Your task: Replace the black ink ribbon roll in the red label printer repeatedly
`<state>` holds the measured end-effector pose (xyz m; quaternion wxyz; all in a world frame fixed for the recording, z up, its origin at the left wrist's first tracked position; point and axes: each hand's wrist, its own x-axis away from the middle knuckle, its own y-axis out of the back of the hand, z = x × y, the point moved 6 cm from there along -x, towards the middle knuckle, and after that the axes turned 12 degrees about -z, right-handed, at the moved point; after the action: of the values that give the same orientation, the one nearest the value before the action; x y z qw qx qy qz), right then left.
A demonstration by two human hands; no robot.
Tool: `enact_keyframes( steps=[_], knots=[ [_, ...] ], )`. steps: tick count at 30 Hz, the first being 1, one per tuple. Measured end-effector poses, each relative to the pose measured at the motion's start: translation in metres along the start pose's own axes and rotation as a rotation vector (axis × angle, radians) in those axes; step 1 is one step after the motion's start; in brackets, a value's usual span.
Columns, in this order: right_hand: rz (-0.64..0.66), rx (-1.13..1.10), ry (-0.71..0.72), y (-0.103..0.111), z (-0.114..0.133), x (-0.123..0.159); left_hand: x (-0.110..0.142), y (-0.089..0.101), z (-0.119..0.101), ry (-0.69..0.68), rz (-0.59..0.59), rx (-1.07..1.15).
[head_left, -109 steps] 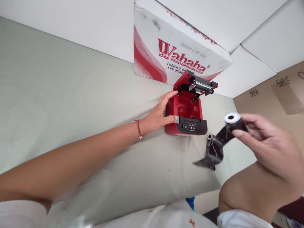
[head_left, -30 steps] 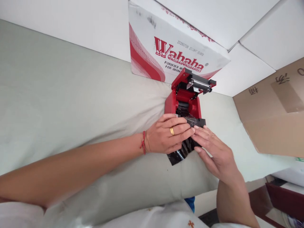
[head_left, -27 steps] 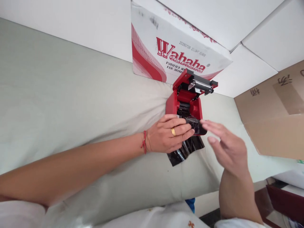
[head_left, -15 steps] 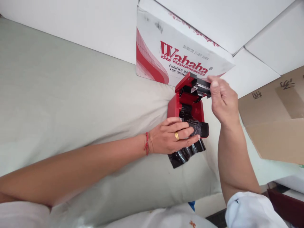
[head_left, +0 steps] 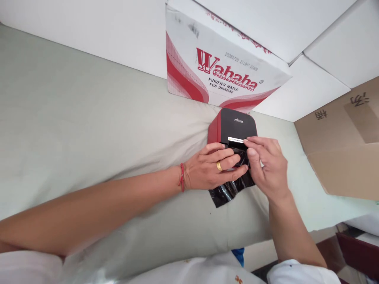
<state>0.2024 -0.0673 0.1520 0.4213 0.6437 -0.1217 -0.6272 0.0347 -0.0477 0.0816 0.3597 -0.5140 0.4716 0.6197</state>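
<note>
A small label printer (head_left: 237, 126) with a black lid and red sides stands on the pale cloth, its lid down. From its front edge a strip of glossy black film (head_left: 225, 195) comes out and droops over the cloth. My left hand (head_left: 217, 167), with a ring and a red cord at the wrist, lies with fingers stretched over the film and the printer's front. At the lid's front right corner, beside a small white sticker, is my right hand (head_left: 268, 163), its fingertips on the edge and the thumb under them. The printer's lower front is mostly hidden by both hands.
Right behind the printer stands a white and red Wahaha water carton (head_left: 227, 63) against a white wall (head_left: 89, 31). To the right is a brown cardboard box (head_left: 340, 146). The pale green cloth (head_left: 89, 130) covers the surface, with its near edge close to my body.
The printer's lid, raised in my right hand before, has swung down over the roll compartment. My right hand has come down and towards me with it. My left hand has stayed on the film.
</note>
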Motion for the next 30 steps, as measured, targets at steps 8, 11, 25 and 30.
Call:
enact_keyframes(
  steps=[8, 11, 25, 30],
  knots=[
    [-0.036, 0.011, -0.005, -0.006, 0.009, 0.014, 0.006, 0.003, 0.013, 0.138, -0.020, 0.168],
    [-0.027, 0.012, -0.009, -0.007, 0.008, 0.016, 0.006, 0.005, 0.030, 0.274, -0.020, 0.226],
    [-0.122, -0.012, -0.012, -0.009, 0.010, 0.022, 0.007, 0.000, 0.060, 0.634, 0.067, 0.551],
    [-0.211, -0.037, -0.024, -0.013, 0.006, 0.033, 0.016, -0.005, 0.075, 0.802, 0.021, 0.570]
  ],
)
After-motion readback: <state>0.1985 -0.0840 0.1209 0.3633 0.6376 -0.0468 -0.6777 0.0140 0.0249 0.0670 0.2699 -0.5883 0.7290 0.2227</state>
